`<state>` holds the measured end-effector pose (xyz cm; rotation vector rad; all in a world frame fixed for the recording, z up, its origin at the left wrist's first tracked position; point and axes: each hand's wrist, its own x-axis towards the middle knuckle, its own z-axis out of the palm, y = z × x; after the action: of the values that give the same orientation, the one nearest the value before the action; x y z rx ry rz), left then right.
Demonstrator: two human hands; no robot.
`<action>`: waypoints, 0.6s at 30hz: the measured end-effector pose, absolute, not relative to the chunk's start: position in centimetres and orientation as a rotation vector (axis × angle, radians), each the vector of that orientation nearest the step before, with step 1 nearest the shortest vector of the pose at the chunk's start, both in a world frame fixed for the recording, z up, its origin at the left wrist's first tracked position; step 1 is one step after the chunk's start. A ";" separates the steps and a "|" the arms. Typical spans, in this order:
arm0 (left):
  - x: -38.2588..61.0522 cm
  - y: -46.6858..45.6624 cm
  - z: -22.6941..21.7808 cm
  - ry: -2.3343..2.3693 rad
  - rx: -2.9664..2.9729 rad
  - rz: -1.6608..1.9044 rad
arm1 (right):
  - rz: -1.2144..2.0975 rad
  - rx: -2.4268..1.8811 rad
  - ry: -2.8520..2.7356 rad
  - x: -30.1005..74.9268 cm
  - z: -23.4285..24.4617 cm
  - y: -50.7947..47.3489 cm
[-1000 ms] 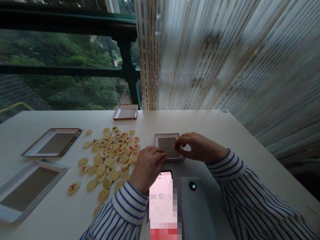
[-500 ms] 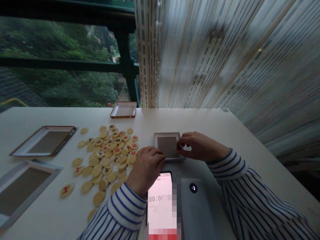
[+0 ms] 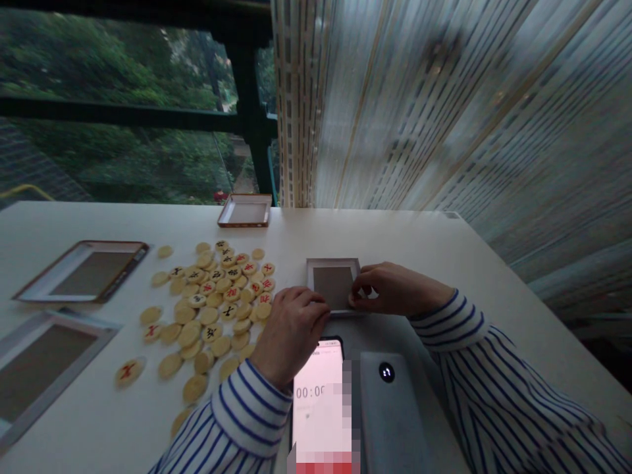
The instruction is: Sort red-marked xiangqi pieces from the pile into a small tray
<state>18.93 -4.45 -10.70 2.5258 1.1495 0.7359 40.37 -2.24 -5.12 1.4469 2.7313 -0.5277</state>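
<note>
A small shallow box (image 3: 333,262) with a grey-brown floor and pale walls lies in front of me. My left hand (image 3: 299,322) is at its near left corner, fingers curled and closed against the rim. On the right side, my right hand (image 3: 388,286) reaches over the wall with thumb and forefinger pinched near the box's near right corner. Whatever is between those fingertips is hidden. Left of my left hand lies a loose heap of round wooden Chinese chess pieces (image 3: 190,336). Some show red or black characters; others are blank side up.
Below my hands are a phone (image 3: 320,375) with a timer and a pale device (image 3: 390,415) with a lit round display. A brown-edged tray (image 3: 118,280) and a grey-white tray (image 3: 106,332) lie left. A smaller box lid (image 3: 245,212) sits at the table's (image 3: 395,230) far edge.
My right fingertips have dropped slightly toward the near right corner of the small box. My left hand stays at its corner. The view has shifted a little.
</note>
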 end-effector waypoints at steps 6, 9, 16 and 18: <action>19.0 -4.2 -10.8 1.144 2.526 0.745 | -0.560 1.444 2.662 40.2 -5.2 -2.1; 19.0 -4.2 -10.9 1.133 2.529 0.756 | -0.561 1.457 2.626 40.1 -5.1 -2.1; 18.9 -4.2 -10.8 1.134 2.526 0.745 | -0.578 1.433 2.597 40.3 -5.0 -1.9; 18.9 -4.1 -10.9 1.122 2.528 0.734 | -0.563 1.428 2.599 40.5 -4.9 -1.9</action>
<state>18.94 -4.12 -10.90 2.5282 1.1224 0.7336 40.46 -1.91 -4.92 1.4284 2.5989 -0.5634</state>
